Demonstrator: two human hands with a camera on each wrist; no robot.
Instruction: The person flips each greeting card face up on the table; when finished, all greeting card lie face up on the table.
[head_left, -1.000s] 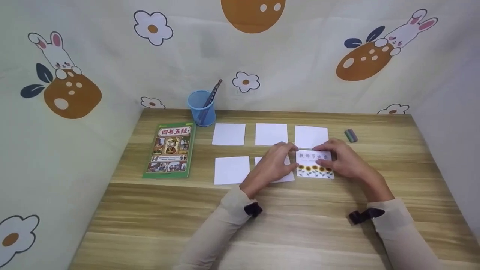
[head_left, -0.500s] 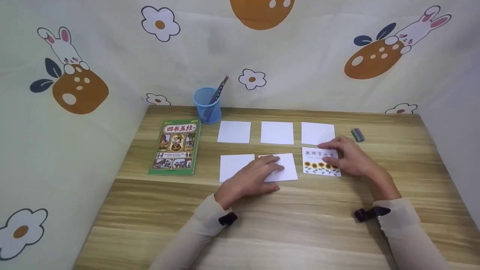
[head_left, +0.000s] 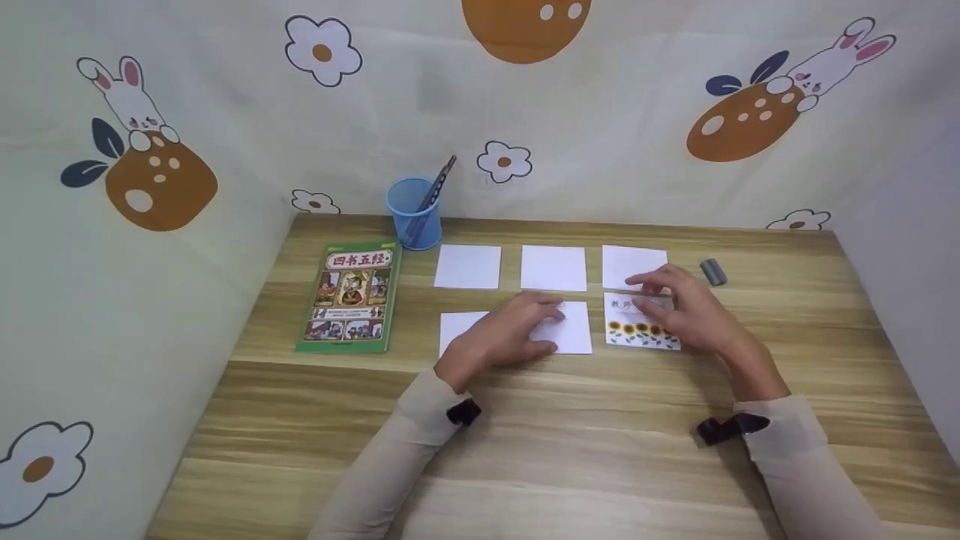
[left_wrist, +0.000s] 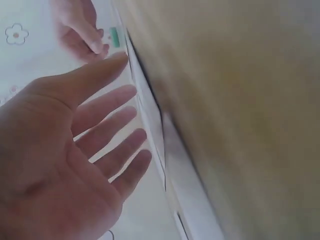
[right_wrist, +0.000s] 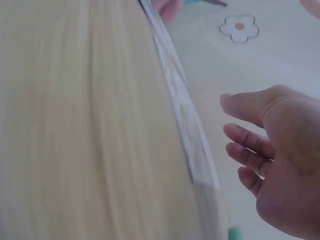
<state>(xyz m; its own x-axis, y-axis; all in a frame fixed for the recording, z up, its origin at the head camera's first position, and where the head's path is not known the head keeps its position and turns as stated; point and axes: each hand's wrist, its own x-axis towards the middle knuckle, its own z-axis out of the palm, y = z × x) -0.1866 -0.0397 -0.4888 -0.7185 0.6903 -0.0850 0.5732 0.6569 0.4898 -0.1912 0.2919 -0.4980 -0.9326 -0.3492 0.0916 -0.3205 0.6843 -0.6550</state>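
My left hand, fingers spread and slightly bent, lies over the left part of the middle front white card in the head view. Its thumb tip is close to that card's near edge. The left wrist view shows the palm and separate fingertips right at the cards, none wrapped round anything. To the right, my right hand hovers with loosely bent fingers over a card printed with sunflowers and Chinese characters, partly covering its writing. In the right wrist view its thumb and fingers stand apart with nothing between them.
Behind lies a row of white cards, left, middle and right. Another white card is partly under my left forearm. A green book, a blue pen cup and a small green-and-dark block surround them.
My left hand left the sunflower card and moved left to the middle front card, which has shifted slightly away from me and straightened. My right hand has come off the sunflower card's edge.
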